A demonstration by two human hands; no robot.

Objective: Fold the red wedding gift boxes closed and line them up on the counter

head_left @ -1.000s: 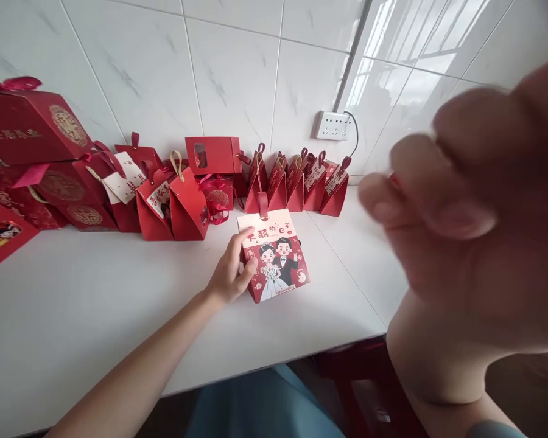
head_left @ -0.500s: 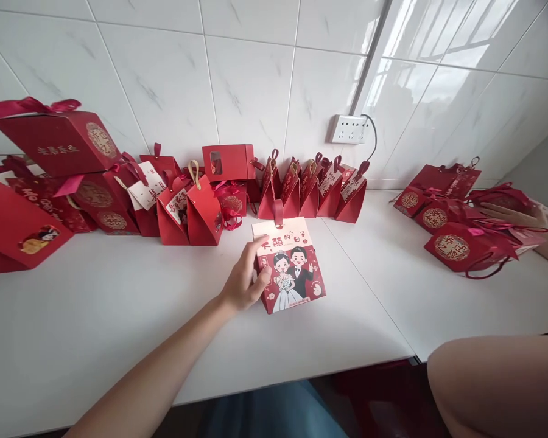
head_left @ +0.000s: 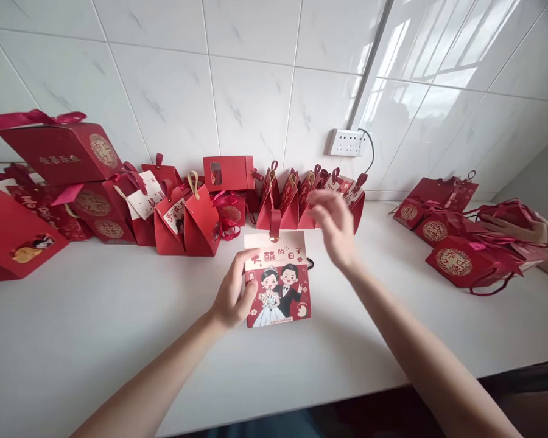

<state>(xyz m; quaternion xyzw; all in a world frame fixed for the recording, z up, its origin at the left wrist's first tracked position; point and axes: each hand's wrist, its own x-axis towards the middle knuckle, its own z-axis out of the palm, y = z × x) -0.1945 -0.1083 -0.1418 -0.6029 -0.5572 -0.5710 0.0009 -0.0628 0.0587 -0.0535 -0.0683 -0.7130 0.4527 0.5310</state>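
A flat red and cream gift box (head_left: 279, 281) printed with a cartoon bride and groom lies on the white counter (head_left: 95, 340). My left hand (head_left: 232, 293) grips its left edge, thumb on top. My right hand (head_left: 332, 226) hovers just above and right of the box's top, fingers spread and slightly blurred, holding nothing. A red ribbon loop (head_left: 274, 222) sticks up from the box's top edge.
Several small red folded gift boxes (head_left: 296, 198) line the tiled wall, with bigger red boxes (head_left: 64, 152) stacked at the left. Red gift bags (head_left: 466, 258) lie at the right, where another person's hand (head_left: 525, 228) rests. A wall socket (head_left: 346, 142) is behind.
My right hand has come down from close to the camera and reached out over the box's top right. The box has turned a little straighter under my left hand.
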